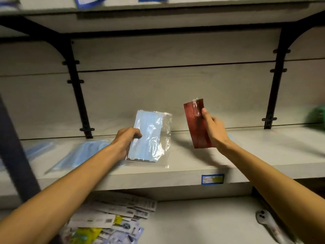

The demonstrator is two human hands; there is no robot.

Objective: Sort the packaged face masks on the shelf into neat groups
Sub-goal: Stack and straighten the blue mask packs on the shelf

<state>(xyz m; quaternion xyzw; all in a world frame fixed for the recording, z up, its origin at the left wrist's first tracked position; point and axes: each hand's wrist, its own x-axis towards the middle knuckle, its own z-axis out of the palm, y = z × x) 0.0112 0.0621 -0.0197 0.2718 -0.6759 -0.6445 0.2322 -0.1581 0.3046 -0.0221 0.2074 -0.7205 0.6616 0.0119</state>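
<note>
While a jumble of mixed packets (112, 224) lies on the lower shelf nearest the camera, both hands work at the middle shelf (175, 180) above it. On that shelf's front lip sits a blue price label (212, 179). The left hand (126, 140) has its fingers curled round the side of a clear-wrapped pack of light-blue masks (149, 136), whose lower end rests on or just above the shelf — which one, I cannot tell. The right hand (215, 128) pinches a dark red mask packet (197, 124) between thumb and fingers, holding it upright in the air. Further left on the same shelf lie more light-blue packs (84, 154), loosely side by side — the makings of a blue group. At the far right edge a green blur (316, 117) may be another colour. Sorting looks partly done: blue is gathering, the red packet has no visible group yet, and both held packs remain to be placed.
</note>
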